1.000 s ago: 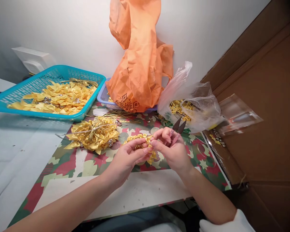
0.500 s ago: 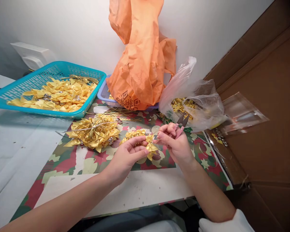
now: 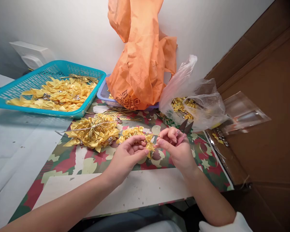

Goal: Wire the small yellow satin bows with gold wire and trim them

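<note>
Pinched in the fingers of my left hand [image 3: 133, 150] is a yellow ribbon bow [image 3: 149, 143]. My right hand [image 3: 175, 146] is closed beside it, with a pair of small pink-handled scissors [image 3: 186, 126] tucked in the palm, dark blades pointing up and away. The right thumb and forefinger pinch thin gold wire [image 3: 157, 135] at the bow. Behind my left hand lies a small heap of yellow bows [image 3: 132, 131]. Farther left sits a larger bundle of bows [image 3: 93, 131], gathered by gold stems and a pale tie.
A turquoise basket [image 3: 79, 113] of yellow bows and silver bells stands back left. An orange bag [image 3: 140, 74] covers part of a lilac basket [image 3: 102, 93]. A clear plastic bag [image 3: 207, 103] with gold pieces is back right; loose gold stems [image 3: 125, 113] lie mid-table. Cardboard [image 3: 263, 135] borders the right.
My right hand has turned and lowered slightly, so the scissors' blades now tilt farther right. My left hand keeps the bow in nearly the same place.
</note>
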